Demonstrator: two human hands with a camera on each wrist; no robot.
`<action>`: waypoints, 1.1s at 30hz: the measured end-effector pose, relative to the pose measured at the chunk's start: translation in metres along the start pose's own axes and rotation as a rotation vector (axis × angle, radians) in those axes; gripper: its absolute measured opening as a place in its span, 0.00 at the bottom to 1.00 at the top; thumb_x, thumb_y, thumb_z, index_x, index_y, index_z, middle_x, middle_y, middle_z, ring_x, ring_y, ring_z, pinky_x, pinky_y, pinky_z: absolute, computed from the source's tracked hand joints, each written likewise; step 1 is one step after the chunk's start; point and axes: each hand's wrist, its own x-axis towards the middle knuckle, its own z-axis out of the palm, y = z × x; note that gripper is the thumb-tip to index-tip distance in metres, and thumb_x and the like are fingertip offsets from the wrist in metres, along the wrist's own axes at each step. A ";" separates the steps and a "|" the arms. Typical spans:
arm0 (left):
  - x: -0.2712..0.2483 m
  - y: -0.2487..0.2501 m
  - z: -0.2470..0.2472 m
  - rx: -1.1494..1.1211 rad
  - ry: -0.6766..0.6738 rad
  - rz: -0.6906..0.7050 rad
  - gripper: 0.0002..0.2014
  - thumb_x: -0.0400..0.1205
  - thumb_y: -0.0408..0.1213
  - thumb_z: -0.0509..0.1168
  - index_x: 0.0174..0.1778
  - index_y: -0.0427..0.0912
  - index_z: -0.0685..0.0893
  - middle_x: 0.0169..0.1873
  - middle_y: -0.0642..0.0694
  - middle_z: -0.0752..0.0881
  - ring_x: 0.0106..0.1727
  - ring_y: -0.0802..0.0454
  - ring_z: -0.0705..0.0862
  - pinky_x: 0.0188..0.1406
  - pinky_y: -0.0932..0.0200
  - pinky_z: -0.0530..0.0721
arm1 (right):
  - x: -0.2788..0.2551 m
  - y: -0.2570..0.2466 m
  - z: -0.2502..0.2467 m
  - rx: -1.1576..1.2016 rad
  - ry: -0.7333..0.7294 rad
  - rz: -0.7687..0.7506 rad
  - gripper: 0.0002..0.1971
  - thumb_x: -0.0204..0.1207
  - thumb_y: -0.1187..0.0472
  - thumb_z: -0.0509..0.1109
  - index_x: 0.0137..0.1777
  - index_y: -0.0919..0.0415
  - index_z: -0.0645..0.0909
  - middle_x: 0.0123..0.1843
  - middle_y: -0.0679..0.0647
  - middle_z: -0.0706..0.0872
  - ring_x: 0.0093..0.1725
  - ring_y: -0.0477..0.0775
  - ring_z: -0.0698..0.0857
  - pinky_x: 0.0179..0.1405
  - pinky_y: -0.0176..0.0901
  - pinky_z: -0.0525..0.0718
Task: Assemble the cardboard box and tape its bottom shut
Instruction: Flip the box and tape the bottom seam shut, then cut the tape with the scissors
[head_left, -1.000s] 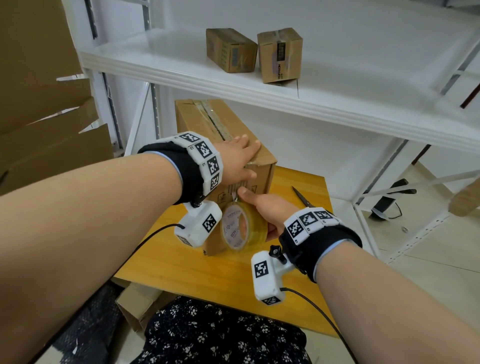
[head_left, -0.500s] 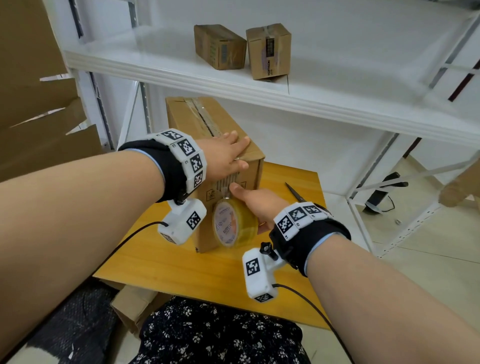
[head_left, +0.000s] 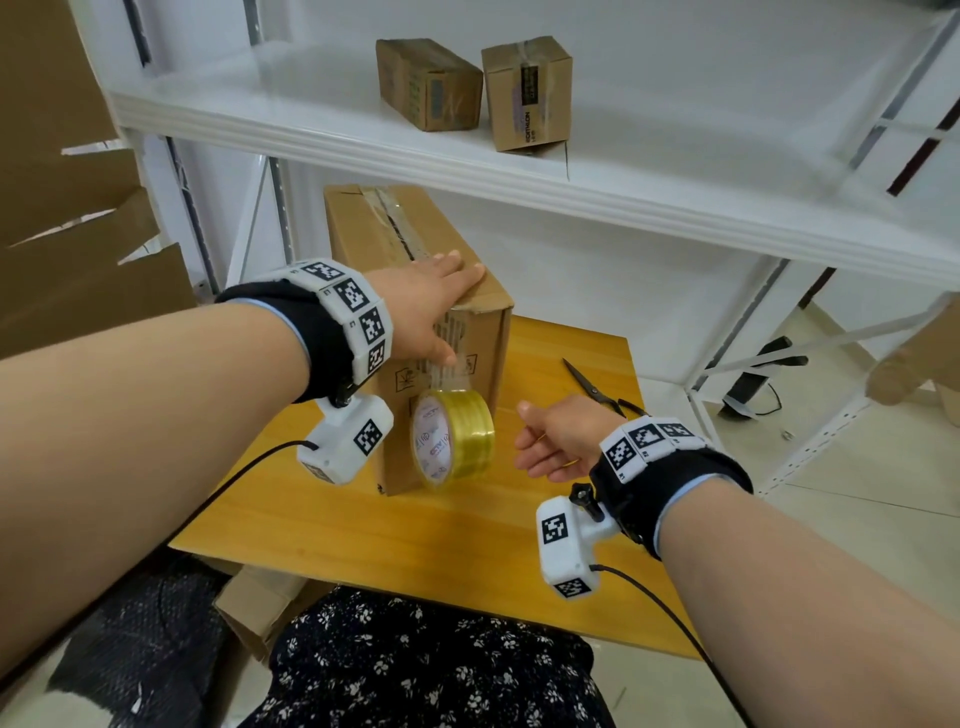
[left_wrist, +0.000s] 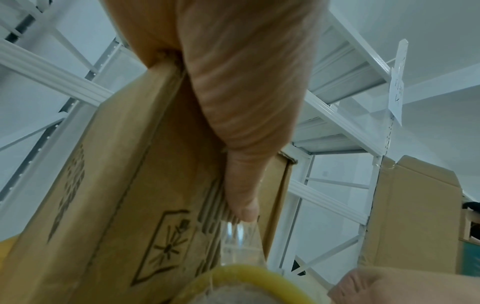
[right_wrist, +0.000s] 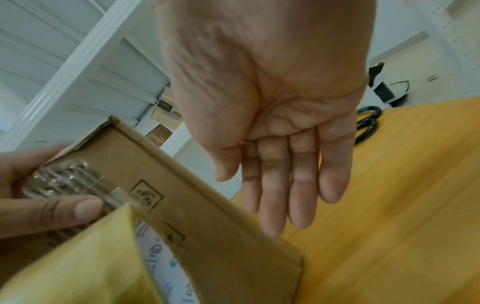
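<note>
The brown cardboard box (head_left: 358, 234) stands on the wooden table (head_left: 415, 545), with old tape along its top seam. My left hand (head_left: 441, 306) lies flat over the box's near top edge. Its thumb (left_wrist: 244, 205) presses a clear tape strip (head_left: 452, 371) onto the near face. The yellow tape roll (head_left: 457, 441) hangs from that strip against the box's near face. My right hand (head_left: 550, 441) is open just right of the roll, touching nothing. In the right wrist view its fingers (right_wrist: 298, 185) are straight beside the box (right_wrist: 207, 226).
Black scissors (head_left: 597, 387) lie on the table behind my right hand. A white shelf (head_left: 571, 171) overhangs the box and carries two small cartons (head_left: 428, 83) (head_left: 527, 91). Flattened cardboard (head_left: 62, 234) leans at the left. Another carton (head_left: 254, 613) sits under the table.
My right hand has let go of the tape roll and moved off to the right. The roll now hangs lower on the box's face. My left hand stays on the box.
</note>
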 end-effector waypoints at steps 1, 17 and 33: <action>-0.001 0.001 -0.002 0.003 -0.009 -0.005 0.55 0.75 0.54 0.73 0.85 0.48 0.39 0.85 0.42 0.43 0.86 0.46 0.47 0.82 0.50 0.52 | -0.002 0.003 -0.002 -0.003 0.009 0.010 0.25 0.88 0.41 0.60 0.48 0.62 0.86 0.43 0.57 0.95 0.39 0.54 0.91 0.53 0.49 0.87; 0.007 0.086 -0.017 -0.207 0.213 0.162 0.34 0.84 0.45 0.63 0.85 0.52 0.56 0.83 0.49 0.63 0.81 0.50 0.65 0.77 0.51 0.67 | -0.021 0.035 -0.033 0.120 0.140 0.113 0.19 0.89 0.50 0.63 0.46 0.65 0.84 0.39 0.59 0.91 0.33 0.55 0.86 0.31 0.39 0.82; 0.052 0.133 0.005 -0.230 0.106 0.171 0.19 0.85 0.35 0.59 0.72 0.47 0.79 0.66 0.46 0.84 0.66 0.46 0.81 0.64 0.50 0.81 | -0.005 0.031 -0.059 0.101 0.095 0.098 0.11 0.87 0.57 0.67 0.60 0.63 0.84 0.48 0.55 0.90 0.47 0.54 0.84 0.47 0.45 0.80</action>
